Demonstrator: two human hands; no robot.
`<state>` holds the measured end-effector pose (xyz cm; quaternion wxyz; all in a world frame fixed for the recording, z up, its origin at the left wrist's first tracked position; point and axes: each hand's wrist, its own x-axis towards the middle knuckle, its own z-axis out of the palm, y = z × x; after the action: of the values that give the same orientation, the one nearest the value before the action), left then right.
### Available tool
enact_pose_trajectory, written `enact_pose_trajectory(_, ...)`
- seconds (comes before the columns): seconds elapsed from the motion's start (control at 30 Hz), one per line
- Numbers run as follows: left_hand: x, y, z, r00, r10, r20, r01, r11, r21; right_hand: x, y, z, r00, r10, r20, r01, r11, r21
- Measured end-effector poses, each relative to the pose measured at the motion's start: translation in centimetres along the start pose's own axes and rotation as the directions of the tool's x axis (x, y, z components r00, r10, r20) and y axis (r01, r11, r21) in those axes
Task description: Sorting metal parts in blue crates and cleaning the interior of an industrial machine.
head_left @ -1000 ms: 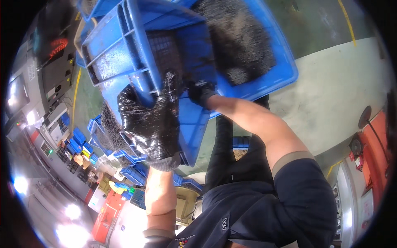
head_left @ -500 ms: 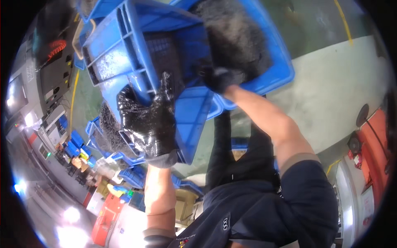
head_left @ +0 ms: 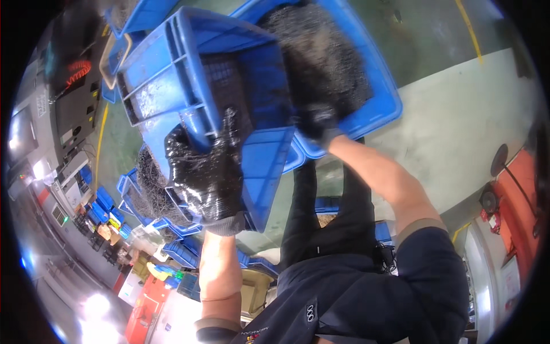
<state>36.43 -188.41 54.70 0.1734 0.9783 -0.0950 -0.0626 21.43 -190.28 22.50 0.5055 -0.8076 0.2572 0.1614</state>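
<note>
My left hand [head_left: 207, 169], in a wet, shiny black glove, grips the ribbed rim of a blue plastic crate [head_left: 157, 77]. The crate lies tilted on its side, its mouth facing right toward a larger blue bin [head_left: 385, 94]. Dark grey metal shavings [head_left: 326, 46] fill much of that bin. At the lower edge of the crate's mouth, over the shavings, is my right hand [head_left: 319, 121], also in a black glove. Its fingers are dark and smeared, so their pose is unclear. A dark residue coats the crate's inner wall.
Another blue crate [head_left: 130, 192] with tangled metal shavings stands left of my legs. More blue crates [head_left: 143, 17] are at the upper left, beside dark machinery [head_left: 74, 109]. An orange machine [head_left: 518, 200] stands at the right. Yellow lines mark the green floor [head_left: 424, 40].
My right hand has moved slightly right and down, from inside the crate's mouth to its lower edge. My left hand keeps its grip, and the crate stays tilted with only a slight shift.
</note>
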Motion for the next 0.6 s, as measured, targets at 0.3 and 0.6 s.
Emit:
enact_pose_trajectory(0.3,0.4,-0.3,-0.5,0.999,0.014,-0.030,-0.012,0.999,0.048,5.7,-5.4,-6.1,0.996,-0.014,-0.085,0.011,0.999,-0.036)
enact_pose_trajectory(0.6,0.4,-2.2,-1.3,0.987,0.035,-0.157,-0.018,0.994,0.107,-2.8,-12.4,-11.3,0.932,-0.231,0.280,-0.176,0.387,0.905)
